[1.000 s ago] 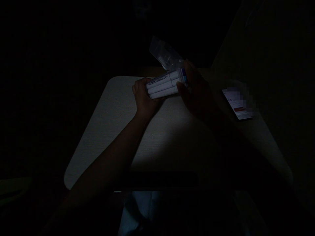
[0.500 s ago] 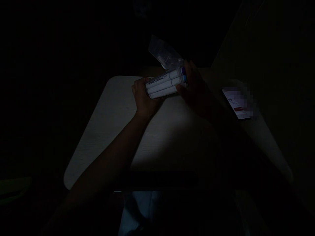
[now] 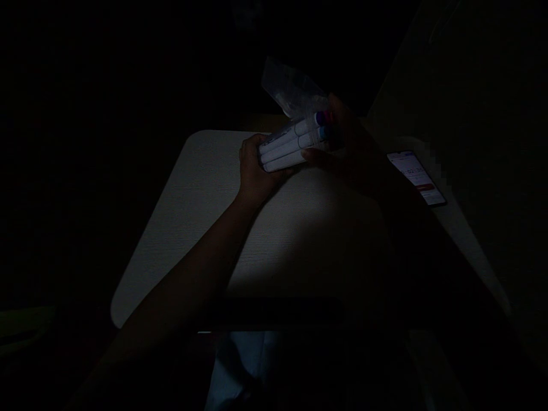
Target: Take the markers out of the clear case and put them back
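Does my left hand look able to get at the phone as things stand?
Probably not: the left hand grips the marker pack, and the right arm lies between that hand and the phone.

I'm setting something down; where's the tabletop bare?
Pale tabletop looks bare between its left edge and left forearm, and between that and right forearm, though shadowed. Crowded: far edge, where left hand grips encased white markers, right hand around their coloured end, beside a clear plastic bag; the right, with a lit rectangular phone.
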`<state>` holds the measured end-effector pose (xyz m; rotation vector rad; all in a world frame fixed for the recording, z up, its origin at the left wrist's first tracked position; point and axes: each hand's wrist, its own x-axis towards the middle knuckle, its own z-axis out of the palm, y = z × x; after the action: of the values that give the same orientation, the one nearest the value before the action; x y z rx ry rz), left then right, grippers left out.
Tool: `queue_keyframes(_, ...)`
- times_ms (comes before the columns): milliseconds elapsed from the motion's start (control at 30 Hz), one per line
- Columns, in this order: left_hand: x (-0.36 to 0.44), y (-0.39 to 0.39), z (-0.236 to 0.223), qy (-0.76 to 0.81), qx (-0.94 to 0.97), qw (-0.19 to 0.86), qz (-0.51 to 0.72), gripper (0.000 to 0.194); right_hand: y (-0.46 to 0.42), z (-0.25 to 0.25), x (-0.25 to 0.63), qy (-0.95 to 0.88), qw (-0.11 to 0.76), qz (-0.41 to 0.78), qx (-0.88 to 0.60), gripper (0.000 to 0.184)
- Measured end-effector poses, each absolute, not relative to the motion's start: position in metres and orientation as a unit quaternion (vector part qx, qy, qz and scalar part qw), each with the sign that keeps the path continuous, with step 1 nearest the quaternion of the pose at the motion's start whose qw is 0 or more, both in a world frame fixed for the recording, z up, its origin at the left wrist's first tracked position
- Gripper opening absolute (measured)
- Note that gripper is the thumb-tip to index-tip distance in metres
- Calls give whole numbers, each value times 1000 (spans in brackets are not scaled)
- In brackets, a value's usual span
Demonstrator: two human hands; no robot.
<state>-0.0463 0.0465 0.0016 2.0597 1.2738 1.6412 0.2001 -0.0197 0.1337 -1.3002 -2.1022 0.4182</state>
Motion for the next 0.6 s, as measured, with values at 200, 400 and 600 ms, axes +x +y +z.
queue_keyframes(200, -45, 45, -1, 386, 713, 200, 551, 108, -29, 151, 197, -782, 326, 170, -503, 125)
queue_keyframes(400, -43, 46, -7, 330, 725, 302, 523, 106, -27, 151, 198, -775, 351, 179, -494, 108)
queue_keyframes(600, -39, 43, -6, 311, 737, 318, 509, 99, 5, 139, 213, -743, 399, 225, -488, 103)
